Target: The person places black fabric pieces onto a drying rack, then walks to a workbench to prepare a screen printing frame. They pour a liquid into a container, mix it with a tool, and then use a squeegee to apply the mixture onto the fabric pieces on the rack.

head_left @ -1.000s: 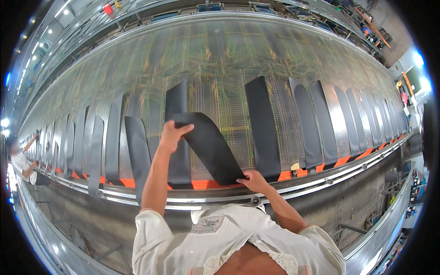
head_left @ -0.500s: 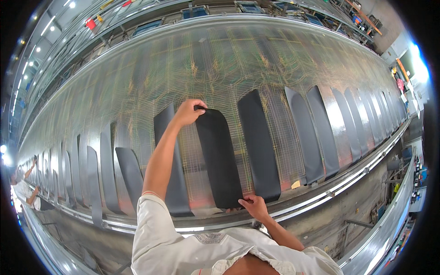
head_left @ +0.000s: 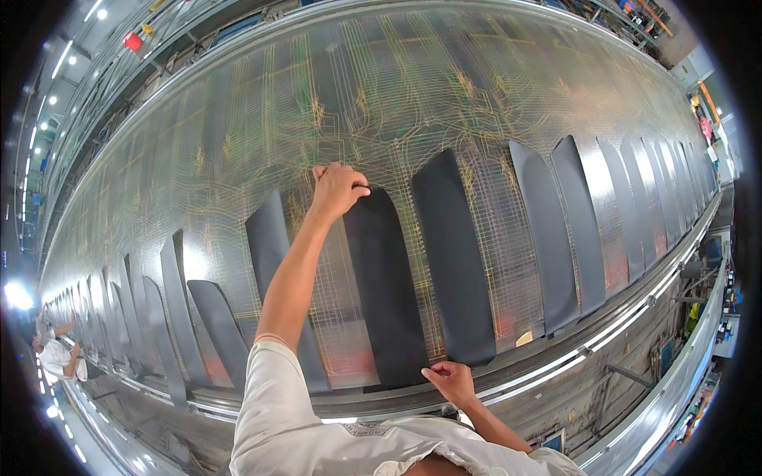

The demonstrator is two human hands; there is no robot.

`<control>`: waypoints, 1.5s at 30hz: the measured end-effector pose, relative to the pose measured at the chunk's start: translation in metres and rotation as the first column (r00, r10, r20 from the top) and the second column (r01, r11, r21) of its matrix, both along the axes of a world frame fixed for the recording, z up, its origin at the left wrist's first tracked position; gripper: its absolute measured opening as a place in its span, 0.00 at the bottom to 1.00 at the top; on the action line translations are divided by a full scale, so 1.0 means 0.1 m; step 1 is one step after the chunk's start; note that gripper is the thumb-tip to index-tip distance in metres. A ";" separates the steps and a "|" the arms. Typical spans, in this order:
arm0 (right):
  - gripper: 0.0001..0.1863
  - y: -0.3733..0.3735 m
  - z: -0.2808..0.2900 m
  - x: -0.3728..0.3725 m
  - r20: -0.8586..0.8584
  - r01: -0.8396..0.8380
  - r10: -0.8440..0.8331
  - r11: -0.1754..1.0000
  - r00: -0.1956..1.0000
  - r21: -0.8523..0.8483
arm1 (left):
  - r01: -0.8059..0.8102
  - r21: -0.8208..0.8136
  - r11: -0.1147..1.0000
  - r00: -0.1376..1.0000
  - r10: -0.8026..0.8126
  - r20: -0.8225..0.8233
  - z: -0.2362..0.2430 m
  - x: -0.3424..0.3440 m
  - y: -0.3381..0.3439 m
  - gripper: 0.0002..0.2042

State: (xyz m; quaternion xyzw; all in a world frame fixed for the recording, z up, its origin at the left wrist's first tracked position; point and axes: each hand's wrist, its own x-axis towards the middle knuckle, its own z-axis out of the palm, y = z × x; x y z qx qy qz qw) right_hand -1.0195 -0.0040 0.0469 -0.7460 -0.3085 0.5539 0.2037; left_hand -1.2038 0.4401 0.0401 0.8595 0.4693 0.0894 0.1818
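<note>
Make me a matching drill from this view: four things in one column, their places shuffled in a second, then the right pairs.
Things
1. Left hand
2. Right hand
3. Red container
4. Co-worker in white

Places
A. By the near right corner of a black strip
B. Beyond the far side of the table, at upper left
C. At the far left, beside the table's near edge
D. At the same strip's far end

Pairs: 1-D, 2-A, 3-B, 4-C
</note>
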 end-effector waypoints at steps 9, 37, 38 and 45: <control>0.17 -0.04 0.04 0.08 0.021 0.034 -0.034 0.999 0.999 0.020 | -0.072 -0.127 0.989 0.995 0.081 0.064 0.05 0.14 0.02 0.10; 0.15 -0.01 -0.02 0.10 0.001 0.063 -0.063 0.995 0.998 0.075 | -0.141 -0.294 0.945 0.979 0.178 0.103 -0.08 0.37 0.25 0.10; 0.14 -0.01 -0.01 0.10 0.001 0.067 -0.067 0.995 0.998 0.073 | -0.140 -0.296 0.945 0.977 0.180 0.112 -0.09 0.37 0.25 0.11; 0.14 -0.01 -0.02 0.10 0.006 0.074 -0.074 0.994 0.997 0.078 | -0.172 -0.402 0.899 0.966 0.233 0.108 -0.04 0.38 0.27 0.10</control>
